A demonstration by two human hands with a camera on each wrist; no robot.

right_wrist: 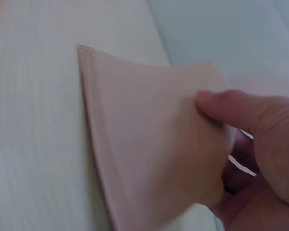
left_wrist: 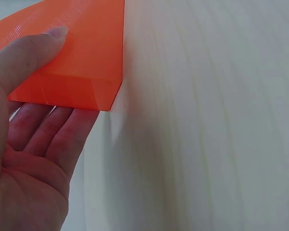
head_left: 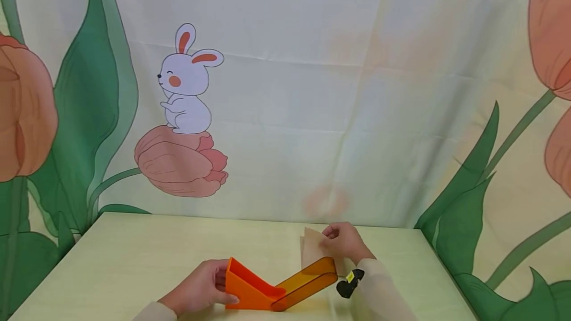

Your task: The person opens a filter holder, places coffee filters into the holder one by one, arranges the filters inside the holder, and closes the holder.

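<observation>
On the near part of the table stands an orange wedge-shaped coffee filter holder [head_left: 250,289]. Its see-through amber lid [head_left: 308,284] slants up to the right from the holder's low end. My left hand [head_left: 200,284] grips the tall end, thumb on one flat side [left_wrist: 82,48] and fingers on the opposite one. Farther back and to the right, my right hand [head_left: 350,240] pinches brown paper coffee filters [right_wrist: 144,134] between thumb and fingers. A crimped seam runs along the filters' far edge. In the head view the lid partly covers their lower part.
The pale wood-grain table [head_left: 156,246] reaches back to a fabric backdrop [head_left: 276,113] printed with tulips and a rabbit. A small black device with a yellow label [head_left: 350,283] sits at the right wrist, close beside the amber lid.
</observation>
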